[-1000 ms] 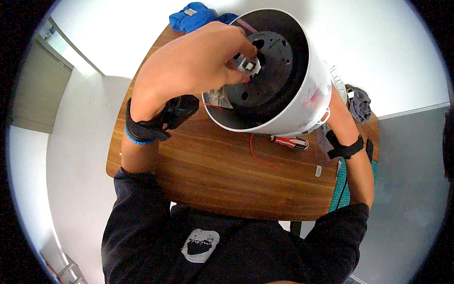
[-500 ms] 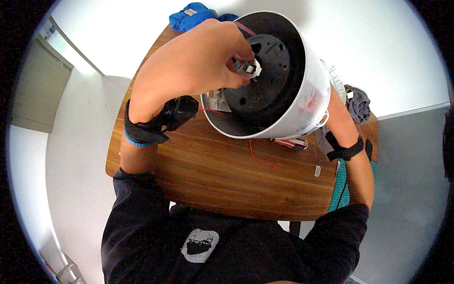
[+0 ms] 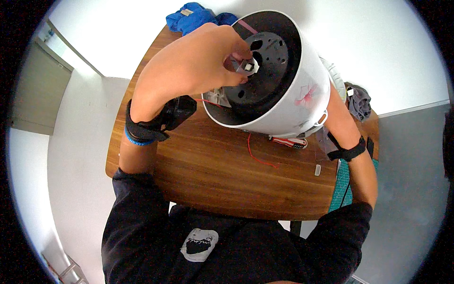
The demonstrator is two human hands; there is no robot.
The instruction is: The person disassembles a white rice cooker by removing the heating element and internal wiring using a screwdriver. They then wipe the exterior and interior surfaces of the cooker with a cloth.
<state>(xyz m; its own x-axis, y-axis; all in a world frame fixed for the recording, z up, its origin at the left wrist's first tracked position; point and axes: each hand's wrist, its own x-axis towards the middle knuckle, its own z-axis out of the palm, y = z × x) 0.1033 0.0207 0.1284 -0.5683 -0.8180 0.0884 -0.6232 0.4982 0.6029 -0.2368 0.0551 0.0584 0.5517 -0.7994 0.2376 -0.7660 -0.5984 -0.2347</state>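
A white cylinder [image 3: 298, 106] lies tilted on the wooden table, showing a black inner disc [image 3: 267, 71] pierced by holes. My left hand [image 3: 198, 61] pinches a small clear fitting with a white centre [image 3: 248, 67] at the disc's middle. My right hand [image 3: 335, 106] reaches around the cylinder's right side, its fingers hidden behind it. A small clear bag-like piece [image 3: 219, 98] and a thin red wire show inside the lower-left rim.
The wooden table [image 3: 213, 180] holds a blue cloth [image 3: 187, 19], a red-handled screwdriver [image 3: 288, 142], a loose red wire, a small pale piece [image 3: 318, 170], a green cutting mat [image 3: 340, 189], a white lid-like object and grey cloth [image 3: 359, 106]. A grey door [image 3: 33, 90] stands far left.
The cylinder has shifted slightly up and left. My left hand stays pinched at the centre, fingertips moved slightly leftward; my right forearm has moved a little right.
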